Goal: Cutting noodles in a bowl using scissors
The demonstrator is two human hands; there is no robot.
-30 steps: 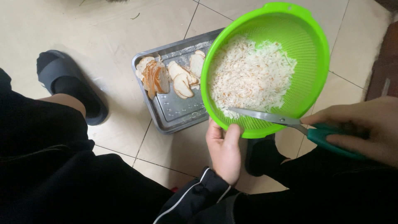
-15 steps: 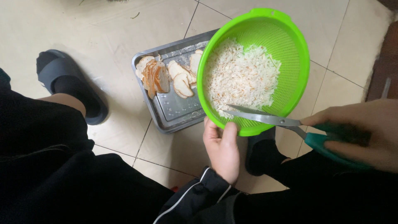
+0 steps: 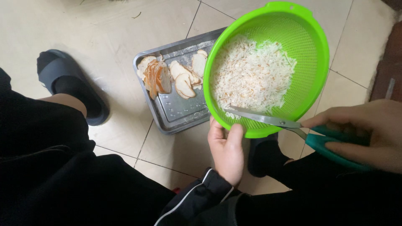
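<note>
- Left hand is gripping the near rim of the green colander, thumb hooked over the edge, holding it tilted above the floor.
- Right hand is wrapped around the teal handles of the scissors; the blades look nearly shut, tips poking just inside the colander over the pile.
- Inside the colander sits a heap of shredded pale stuff, whitish with bits of orange-brown, piled toward the middle and lower side.
- Just beside it, partly tucked under the colander's left edge, is a metal tray on the tiled floor, with sliced pieces fanned along its far end.
- A foot in a dark slipper is parked well to the left.
- What could go sideways, I reckon: the colander's only held by one edge, so if that grip slackens, the shreds slide out onto the floor.
- Also the scissor tips sit close to the left thumb, so a careless snip could nick it.
- Tips could snag the mesh too.
</note>
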